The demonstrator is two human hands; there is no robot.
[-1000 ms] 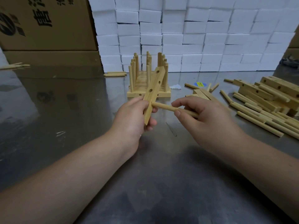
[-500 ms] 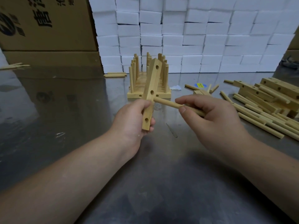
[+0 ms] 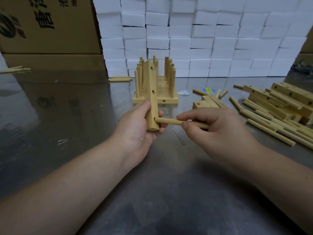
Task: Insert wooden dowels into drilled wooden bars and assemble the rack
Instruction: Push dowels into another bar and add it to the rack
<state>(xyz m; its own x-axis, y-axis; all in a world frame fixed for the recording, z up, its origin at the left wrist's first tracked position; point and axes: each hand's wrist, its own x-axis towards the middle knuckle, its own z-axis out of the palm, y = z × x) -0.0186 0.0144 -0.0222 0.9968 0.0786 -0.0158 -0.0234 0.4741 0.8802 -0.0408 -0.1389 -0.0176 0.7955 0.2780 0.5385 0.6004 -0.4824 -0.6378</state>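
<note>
Above the near middle of the steel table [image 3: 50, 116], the left hand [image 3: 135, 131] held a drilled wooden bar [image 3: 152, 99] upright, its fingers wrapped round the lower part and the thumb pressed on the left face. Two empty holes showed on the bar's right face above the grip, one near the top and one about halfway down. Just right of it, the right hand [image 3: 216, 129] pinched a wooden dowel [image 3: 169, 121] between thumb and curled fingers, holding it level. The dowel's left tip met the bar at the lowest hole, close above the bar's bottom end; how deep it sat could not be told. Its right end was hidden inside the hand.

Farther off, behind the bar, stood a finished rack [image 3: 155, 85] with rows of upright pegs on a flat base. To the right lay a heap of loose dowels [image 3: 274, 131] and drilled bars [image 3: 288, 94], piled together and touching, with more bars [image 3: 208, 101] just beyond the right hand's knuckles. A few dowels [image 3: 120, 78] lay at the far left of the rack, and some others [image 3: 15, 69] at the far left edge. A wall of stacked white blocks [image 3: 203, 39] closed the far side, with brown cardboard boxes [image 3: 47, 26] to its left. The table was dull, scuffed metal that reflected the boxes.
</note>
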